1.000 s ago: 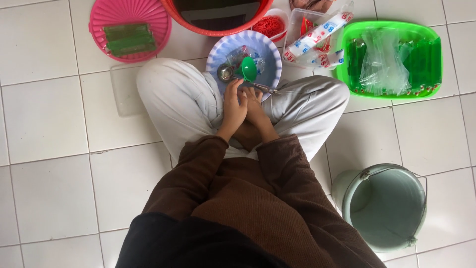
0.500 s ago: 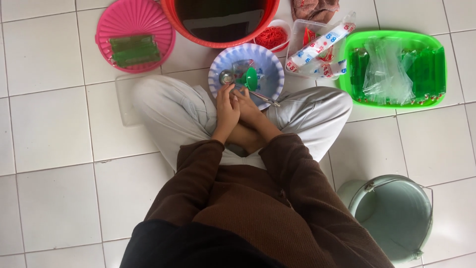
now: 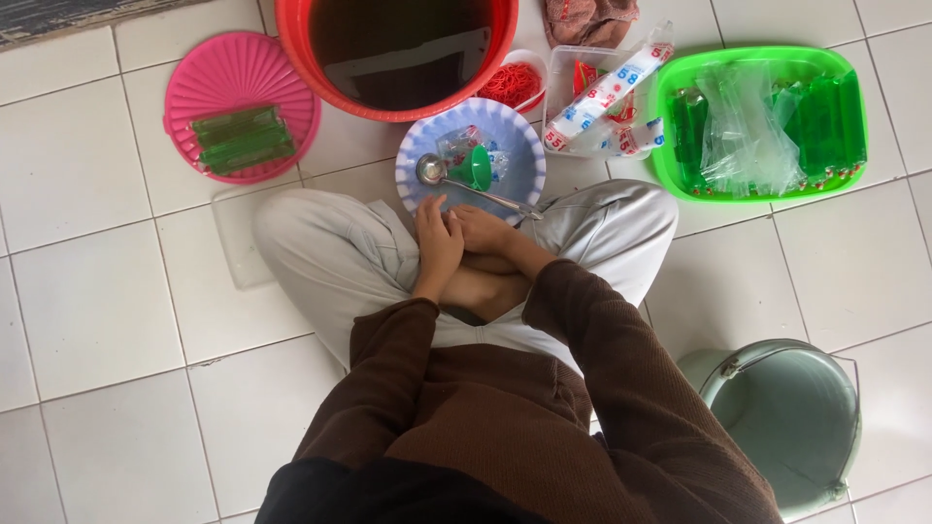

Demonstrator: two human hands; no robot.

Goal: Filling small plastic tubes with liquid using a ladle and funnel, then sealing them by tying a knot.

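Left hand (image 3: 437, 243) and right hand (image 3: 482, 233) pressed together over the lap, fingers curled; can't tell if they pinch anything. Blue bowl (image 3: 419, 139) sits just ahead of the fingertips, holding green funnel (image 3: 475, 167) and ladle (image 3: 432, 170), neither touched.

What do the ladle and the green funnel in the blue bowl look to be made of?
The ladle looks like polished metal: silvery, with bright glints along its thin handle. The green funnel looks like smooth moulded plastic, evenly coloured with a soft sheen. The blue bowl is probably plastic too.
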